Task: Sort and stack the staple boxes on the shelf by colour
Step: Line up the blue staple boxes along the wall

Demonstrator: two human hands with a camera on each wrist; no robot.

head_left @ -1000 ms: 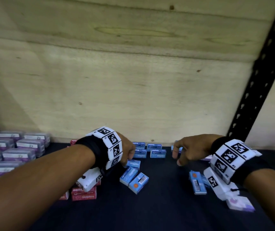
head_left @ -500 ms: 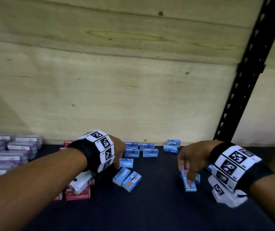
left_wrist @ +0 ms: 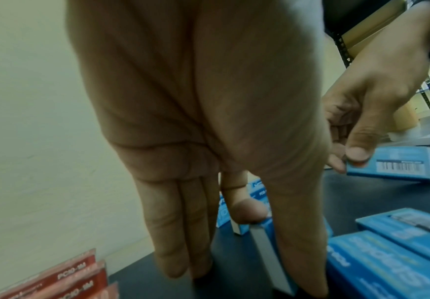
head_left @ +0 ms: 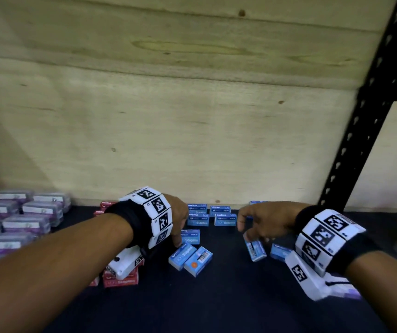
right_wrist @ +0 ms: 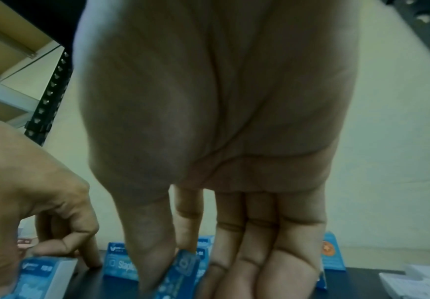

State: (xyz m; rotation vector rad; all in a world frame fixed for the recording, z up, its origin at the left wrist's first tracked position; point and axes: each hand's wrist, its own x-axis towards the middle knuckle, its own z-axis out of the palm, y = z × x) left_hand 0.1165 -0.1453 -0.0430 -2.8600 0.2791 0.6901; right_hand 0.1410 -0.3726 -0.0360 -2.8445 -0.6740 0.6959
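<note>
Blue staple boxes (head_left: 220, 213) stand stacked in a row at the back of the dark shelf (head_left: 228, 296). My left hand (head_left: 177, 240) reaches down and pinches a blue box (head_left: 191, 236) between thumb and index finger; the left wrist view shows that box (left_wrist: 264, 246) on its edge. My right hand (head_left: 247, 234) pinches another blue box (head_left: 255, 247) by one end, tilted just above the shelf. That box (right_wrist: 180, 269) sits between thumb and index finger in the right wrist view. Two loose blue boxes (head_left: 190, 258) lie side by side between my hands.
Red staple boxes (head_left: 120, 281) lie under my left wrist. Purple boxes (head_left: 24, 222) are stacked at the far left. One more blue box (head_left: 280, 252) lies by my right wrist. A wooden back panel (head_left: 192, 140) and a black slotted upright (head_left: 360, 145) bound the shelf.
My right hand came down from the back row onto the loose blue box, gripped it and tipped it up. My left hand lowered its fingers onto the blue box in front of it.
</note>
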